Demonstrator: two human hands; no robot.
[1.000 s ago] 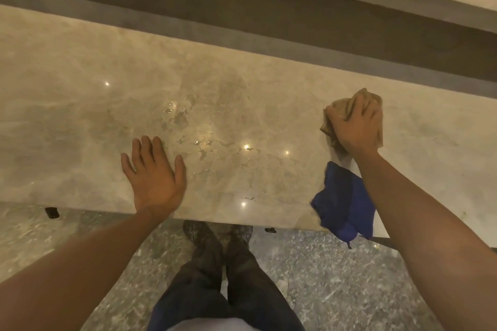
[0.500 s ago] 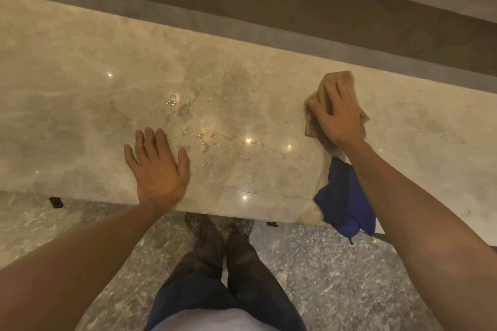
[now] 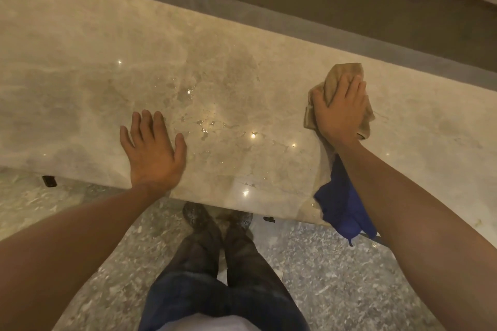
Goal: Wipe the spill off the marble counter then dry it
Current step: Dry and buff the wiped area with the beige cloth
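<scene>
A beige marble counter (image 3: 80,67) runs across the view. A wet spill (image 3: 204,121) glistens on it in thin patches near the middle. My left hand (image 3: 152,149) lies flat and empty on the counter, fingers spread, just left of the spill. My right hand (image 3: 340,107) presses down on a crumpled tan cloth (image 3: 343,74) to the right of the spill. A blue cloth (image 3: 340,207) hangs over the counter's front edge, partly hidden under my right forearm.
A dark ledge (image 3: 295,0) borders the counter's far side. Below the front edge lies a speckled grey floor (image 3: 336,277), with my legs and shoes (image 3: 215,220) standing against the counter. Small black brackets (image 3: 49,180) sit under the edge.
My right hand with the tan cloth has slid left toward the spill. The left hand has stayed flat in place.
</scene>
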